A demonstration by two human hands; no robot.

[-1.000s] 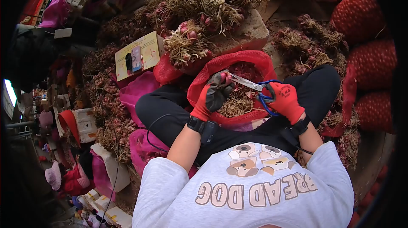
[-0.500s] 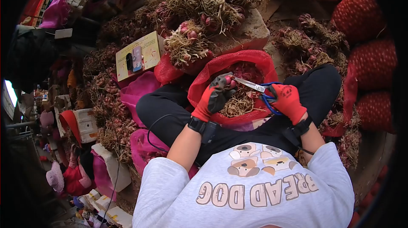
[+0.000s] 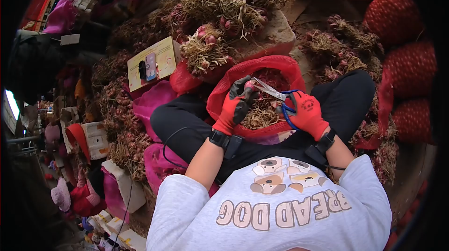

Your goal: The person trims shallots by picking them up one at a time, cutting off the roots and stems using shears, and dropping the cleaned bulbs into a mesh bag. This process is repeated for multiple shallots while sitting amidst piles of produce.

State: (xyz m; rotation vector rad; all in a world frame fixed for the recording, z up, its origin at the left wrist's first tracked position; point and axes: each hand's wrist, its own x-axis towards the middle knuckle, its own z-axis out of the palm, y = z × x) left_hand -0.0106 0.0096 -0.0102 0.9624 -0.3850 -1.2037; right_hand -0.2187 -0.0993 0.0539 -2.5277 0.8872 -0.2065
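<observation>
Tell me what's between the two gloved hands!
In the head view: scissor blades, reaching from the right hand toward the reddish onion bulb in the left hand.

Pale grey T-shirt (image 3: 276, 199) with BREAD DOG lettering (image 3: 258, 217) and cartoon dog heads (image 3: 267, 185); black trousers (image 3: 180, 122) beyond the T-shirt. Red gloves (image 3: 314, 119) on left hand (image 3: 237, 102), right hand (image 3: 305, 108); black wristbands (image 3: 219, 138) between gloves and T-shirt.

Brown floor (image 3: 414, 171) — dim; bright gap (image 3: 11, 104) leftward
</observation>
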